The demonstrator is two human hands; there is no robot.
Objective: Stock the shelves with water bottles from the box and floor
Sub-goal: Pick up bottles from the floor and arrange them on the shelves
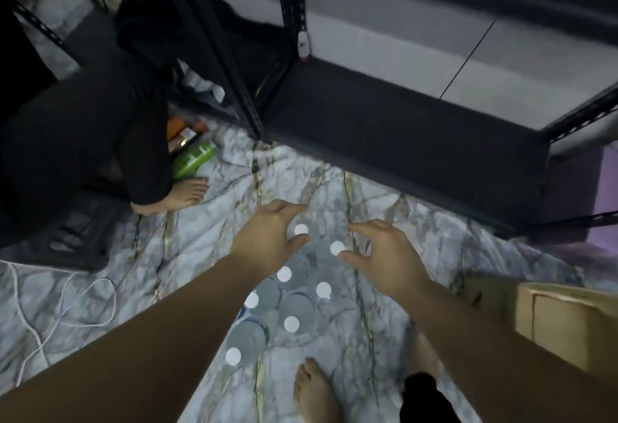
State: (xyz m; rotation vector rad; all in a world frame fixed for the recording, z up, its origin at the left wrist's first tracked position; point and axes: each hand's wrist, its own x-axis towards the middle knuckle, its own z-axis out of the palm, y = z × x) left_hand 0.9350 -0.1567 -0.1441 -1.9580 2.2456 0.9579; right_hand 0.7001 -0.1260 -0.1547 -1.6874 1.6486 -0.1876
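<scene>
We see seven clear water bottles standing upright on the marble-look floor (200,242), white caps up, in a loose two-row cluster running toward us. Left hand (267,232) reaches down over the farthest bottle (301,229): fingers spread and curved, thumb on the near side of its cap, the other fingers arched past the far side, so the cap sits between thumb and fingers; whether they touch the bottle yet we cannot tell. Right hand (384,252) reaches for the next bottle (337,248): fingers spread, cap just off the thumb tip and below the forefinger, not yet enclosed. The other five bottles (291,324) lie behind both sets of fingers, under the wrists and forearms. Handling, our judgement: full bottles, moderately heavy for one hand, thin plastic walls that dent under squeeze, smooth and maybe slippery; cap and neck are the stiff parts. Best hold looks like fingers round the neck or shoulder just under the cap, one bottle per hand, lifting straight up so neighbours do not topple. The dark metal shelf rack (401,121) stands beyond the fingertips, its white lower shelf (501,71) bare where it shows. Cardboard box (568,315) sits right of the right forearm, contents hidden. Another person crouches at far left.
</scene>
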